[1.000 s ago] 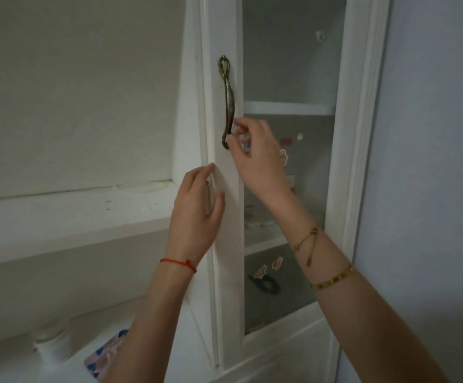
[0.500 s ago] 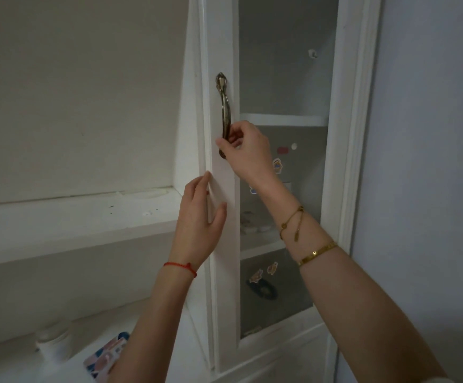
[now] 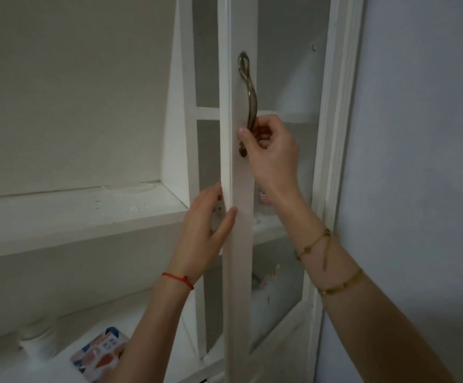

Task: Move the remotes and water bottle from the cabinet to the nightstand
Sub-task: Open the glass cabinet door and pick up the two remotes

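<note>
Where the two forearms rise from the bottom edge, a red string [image 3: 178, 280] circles the left wrist and gold bracelets [image 3: 332, 275] hang on the right; down at lower left a patterned card [image 3: 100, 352] lies on a low white ledge beside a pale round jar [image 3: 38, 341]; higher up, the left hand [image 3: 205, 233] is open and curved around the near edge of the white cabinet door [image 3: 238, 244], thumb on the front face and fingers behind it; the right hand [image 3: 271, 150] is curled closed on the lower part of the bronze door handle [image 3: 248, 100]; the door stands ajar, edge-on to the camera; behind it the cabinet [image 3: 338, 134] shows white shelves, with small pale items on the middle shelf [image 3: 266, 228] blurred behind the wrist; whether they are the remotes or the water bottle cannot be told; a grey wall [image 3: 423, 161] stands to the right.
</note>
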Motion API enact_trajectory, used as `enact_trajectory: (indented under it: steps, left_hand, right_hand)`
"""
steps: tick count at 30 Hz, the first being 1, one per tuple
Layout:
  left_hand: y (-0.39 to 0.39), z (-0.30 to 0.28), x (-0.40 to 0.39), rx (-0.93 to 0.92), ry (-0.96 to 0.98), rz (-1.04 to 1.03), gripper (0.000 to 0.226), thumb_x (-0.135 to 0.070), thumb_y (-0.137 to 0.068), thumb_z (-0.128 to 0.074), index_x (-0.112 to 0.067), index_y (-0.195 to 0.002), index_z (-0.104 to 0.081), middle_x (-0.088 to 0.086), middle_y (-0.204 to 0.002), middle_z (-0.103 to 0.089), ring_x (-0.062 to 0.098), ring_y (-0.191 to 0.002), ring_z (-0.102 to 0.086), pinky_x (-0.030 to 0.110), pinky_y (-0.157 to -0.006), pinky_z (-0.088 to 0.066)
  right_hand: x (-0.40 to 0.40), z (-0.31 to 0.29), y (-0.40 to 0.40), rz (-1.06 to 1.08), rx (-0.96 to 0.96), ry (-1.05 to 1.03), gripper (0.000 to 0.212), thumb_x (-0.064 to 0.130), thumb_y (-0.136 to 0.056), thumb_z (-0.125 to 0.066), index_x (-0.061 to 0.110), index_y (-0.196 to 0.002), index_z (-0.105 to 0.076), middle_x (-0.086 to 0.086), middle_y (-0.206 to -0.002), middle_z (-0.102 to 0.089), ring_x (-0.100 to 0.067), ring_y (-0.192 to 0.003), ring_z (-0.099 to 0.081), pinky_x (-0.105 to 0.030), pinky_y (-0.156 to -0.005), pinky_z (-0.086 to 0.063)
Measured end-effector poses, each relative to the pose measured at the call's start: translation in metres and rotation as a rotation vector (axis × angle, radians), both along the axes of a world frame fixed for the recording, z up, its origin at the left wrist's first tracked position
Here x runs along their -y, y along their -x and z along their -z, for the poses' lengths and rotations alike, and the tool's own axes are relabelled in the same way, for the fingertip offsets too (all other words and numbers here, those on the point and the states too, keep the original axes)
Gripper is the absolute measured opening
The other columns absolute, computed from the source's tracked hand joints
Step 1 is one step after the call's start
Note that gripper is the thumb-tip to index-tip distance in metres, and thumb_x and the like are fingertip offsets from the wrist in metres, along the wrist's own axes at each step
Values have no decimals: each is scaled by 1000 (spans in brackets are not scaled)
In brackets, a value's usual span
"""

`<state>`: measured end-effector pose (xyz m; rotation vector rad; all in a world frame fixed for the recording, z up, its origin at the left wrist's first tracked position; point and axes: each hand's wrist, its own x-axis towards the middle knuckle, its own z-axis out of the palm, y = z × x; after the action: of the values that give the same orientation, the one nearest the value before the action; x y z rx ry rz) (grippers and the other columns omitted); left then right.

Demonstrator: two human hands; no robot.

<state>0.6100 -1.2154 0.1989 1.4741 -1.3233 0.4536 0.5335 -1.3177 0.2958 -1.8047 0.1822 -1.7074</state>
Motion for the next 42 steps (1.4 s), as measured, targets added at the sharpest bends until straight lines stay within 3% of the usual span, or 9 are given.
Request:
enact_trajectory:
  steps: [4, 7, 12, 15, 21, 26, 31, 35, 42]
  left_hand:
    - [31, 3, 0, 60, 52, 126, 39, -24, -97, -59, -29, -134, -49, -13, -127, -59, 3, -119, -54, 22, -100, -46]
    - [51, 5, 5, 67, 80, 207, 41, -19, -96, -61, -16, -136, -54, -7, -130, -59, 8, -120, -56, 27, -101, -47]
    - [77, 7, 14, 67, 107, 363, 47, -16, -96, -60, -11, -141, -50, -1, -136, -55, 11, -127, -53, 35, -105, -46]
    - [90, 8, 23, 38, 91, 445, 53, -18, -94, -61, -10, -144, -46, -1, -139, -52, 11, -131, -49, 28, -109, -42]
    - [115, 8, 46, 80, 64, 592, 59, -16, -93, -64, -11, -147, -41, 0, -147, -42, 8, -138, -40, 19, -113, -33]
    - [141, 10, 70, 75, 14, 714, 65, -22, -95, -62, -18, -152, -32, -6, -162, -23, 5, -148, -24, 31, -120, -28]
    - [171, 12, 98, 179, -35, 698, 70, -39, -98, -52, -26, -156, -14, -14, -165, -4, 1, -151, -5, 36, -123, -22]
    - [193, 16, 123, 272, -59, 703, 73, -42, -101, -44, -25, -157, -1, -14, -165, 10, 1, -151, 3, 36, -123, -21]
    - [226, 21, 168, 342, -66, 708, 73, -40, -103, -41, -21, -157, 4, -5, -165, 13, 11, -153, 7, 49, -122, -20]
  right_hand:
    - [1, 1, 42, 21, 27, 18, 8, 17, -90, -67, 17, -92, -59, 7, -83, -64, -12, -76, -65, -20, -72, -54]
    - [3, 4, 68, 58, 45, 19, 9, 21, -90, -66, 15, -95, -60, 2, -86, -66, -17, -79, -67, -26, -73, -55]
    - [0, 9, 105, 133, 7, 18, 36, 40, -85, -70, 12, -105, -60, -5, -99, -67, -16, -84, -66, -25, -72, -55]
    - [0, 14, 124, 227, -31, 44, 50, 44, -80, -74, 16, -117, -56, -4, -108, -62, -10, -88, -64, -19, -74, -53]
    - [3, 21, 168, 413, -44, 59, 62, 39, -85, -71, 18, -138, -47, 2, -123, -56, -7, -98, -60, -23, -82, -55]
    - [8, 23, 203, 621, -85, 152, 60, 38, -90, -66, 21, -144, -44, 7, -131, -54, -10, -109, -56, -32, -88, -54]
    - [23, 23, 238, 863, -174, 255, 56, 39, -95, -58, 24, -146, -41, 14, -136, -50, -9, -125, -45, -29, -102, -45]
    - [44, 24, 262, 996, -278, 331, 51, 30, -100, -51, 15, -147, -40, 3, -144, -51, -14, -129, -43, -16, -108, -31]
    - [92, 23, 301, 1147, -399, 376, 52, 31, -103, -41, 8, -150, -33, -5, -149, -46, -23, -136, -42, -39, -113, -34]
